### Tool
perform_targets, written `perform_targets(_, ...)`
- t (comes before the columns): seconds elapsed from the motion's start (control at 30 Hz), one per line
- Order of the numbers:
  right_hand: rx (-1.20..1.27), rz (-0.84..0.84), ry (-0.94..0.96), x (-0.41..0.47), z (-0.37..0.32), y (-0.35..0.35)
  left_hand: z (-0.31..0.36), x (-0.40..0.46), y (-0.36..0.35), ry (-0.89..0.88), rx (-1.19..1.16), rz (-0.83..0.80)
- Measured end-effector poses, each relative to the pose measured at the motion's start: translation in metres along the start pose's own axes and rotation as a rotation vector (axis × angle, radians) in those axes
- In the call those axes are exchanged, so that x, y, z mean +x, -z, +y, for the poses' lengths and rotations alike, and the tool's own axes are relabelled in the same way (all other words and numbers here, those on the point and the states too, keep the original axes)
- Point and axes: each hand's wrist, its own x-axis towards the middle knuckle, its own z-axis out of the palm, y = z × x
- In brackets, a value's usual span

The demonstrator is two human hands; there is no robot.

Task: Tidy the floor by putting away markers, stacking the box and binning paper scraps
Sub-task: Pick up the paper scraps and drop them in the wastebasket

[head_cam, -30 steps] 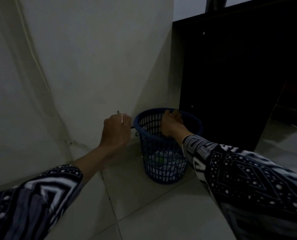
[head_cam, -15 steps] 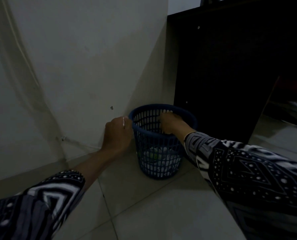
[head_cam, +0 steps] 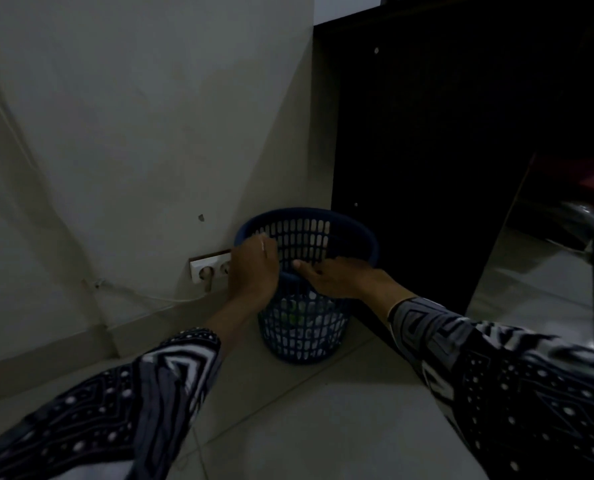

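Blue basket (head_cam: pixel 302 327) stands on the floor tiles (head_cam: pixel 340 427) in the corner, scraps (head_cam: pixel 300 318) inside. Left hand (head_cam: pixel 252 271) curls over the near rim, pinching something small and white — right hand (head_cam: pixel 337 277) lies across the rim, fingers relaxed.

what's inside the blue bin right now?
Through the mesh of the blue wastebasket, pale crumpled scraps and something greenish fill the lower part. Both hands, left hand and right hand, cover the near rim, so the top of the pile cannot be seen.
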Motion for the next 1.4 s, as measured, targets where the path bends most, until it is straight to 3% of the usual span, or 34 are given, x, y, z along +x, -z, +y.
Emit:
perform_targets(0.13, -0.056, -0.007, 0.031, 0.007, 0.001, -0.002, 0.014, 0.018, -0.023, -0.161, 0.092, -0.003)
perform_targets(0.23, -0.079, 0.019, 0.101, 0.014, 0.013, -0.011, 0.014, 0.033, -0.039, -0.108, 0.214, -0.040)
perform_targets(0.37, -0.076, 0.101, 0.116, 0.022, 0.018, -0.016, -0.012, 0.047, -0.058, -0.072, 0.146, -0.371)
perform_targets(0.47, -0.068, 0.145, 0.155, 0.025, 0.013, -0.014, -0.021, 0.053, -0.059, -0.050, 0.216, -0.504)
perform_targets(0.6, -0.084, 0.138, 0.116, 0.029, 0.006, -0.013, -0.024, 0.053, -0.056, -0.035, 0.229, -0.476)
perform_targets(0.87, -0.086, 0.126, 0.077, 0.030, 0.007, -0.013, -0.017, 0.054, -0.055, -0.029, 0.313, -0.605)
perform_targets(1.23, -0.056, 0.139, 0.089, 0.027, 0.007, -0.015, -0.021, 0.054, -0.051, -0.079, 0.283, -0.630)
perform_targets(1.4, -0.059, 0.133, 0.083, 0.025, 0.011, -0.015, -0.019, 0.048, -0.055, -0.094, 0.268, -0.551)
